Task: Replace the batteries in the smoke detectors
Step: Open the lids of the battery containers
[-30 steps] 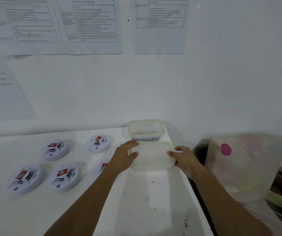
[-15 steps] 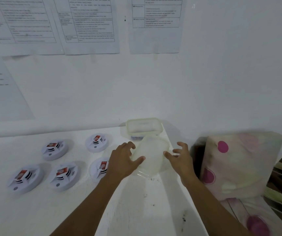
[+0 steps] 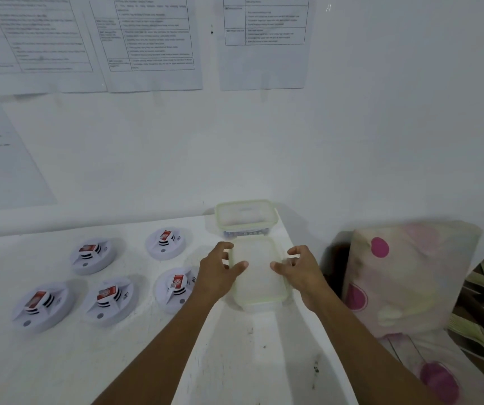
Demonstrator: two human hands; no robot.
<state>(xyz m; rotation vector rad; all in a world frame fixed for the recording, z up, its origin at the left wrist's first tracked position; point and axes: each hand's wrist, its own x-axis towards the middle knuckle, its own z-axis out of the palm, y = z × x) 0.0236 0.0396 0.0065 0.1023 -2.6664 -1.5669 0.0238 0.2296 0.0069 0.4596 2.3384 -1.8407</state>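
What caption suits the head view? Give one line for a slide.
Left hand and right hand flank a clear box on a table, five smoke detectors at left, second box behind.

No legible text. Tabled print on the printed sheets (image 3: pixel 153 42) is blurred; red labels (image 3: pixel 165 234) on the smoke detectors (image 3: pixel 163 248) likewise.

Five smoke detectors (image 3: pixel 173 283) left of near container (image 3: pixel 259 276), far container (image 3: pixel 245 216) behind; pillow (image 3: pixel 410 276) right.
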